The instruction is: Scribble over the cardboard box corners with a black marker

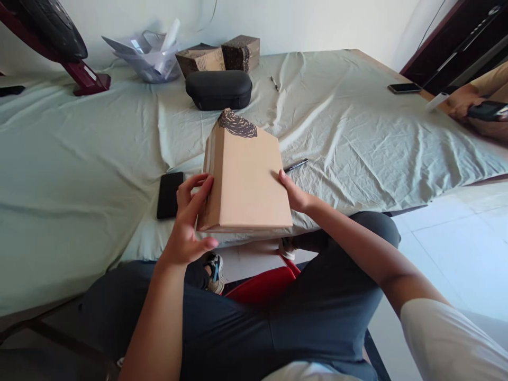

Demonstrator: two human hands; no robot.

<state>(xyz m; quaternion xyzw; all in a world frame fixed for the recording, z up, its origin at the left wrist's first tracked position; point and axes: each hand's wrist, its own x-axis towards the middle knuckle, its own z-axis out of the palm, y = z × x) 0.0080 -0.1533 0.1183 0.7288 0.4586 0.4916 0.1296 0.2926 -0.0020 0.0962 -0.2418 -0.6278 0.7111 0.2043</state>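
"So, how far along is it?"

"From my end, the left hand (184, 227) is loosely spread, fingertips against the cardboard box (256, 182), thumb free. The box sits between both hands, smooth, flat-sided; dark scribble (238, 125) fills one far corner, while most of its upper face is bare. Early on, I judge."

"And the right hand (296, 194)?"

"Gripping the box's edge, thumb uppermost, fingers hidden. A slim, glossy pen (298, 164) lies beside it on wrinkled cloth (357, 137)."

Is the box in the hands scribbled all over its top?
No, the cardboard box has black scribble only at the far end of its top, and the rest of that face is plain brown.
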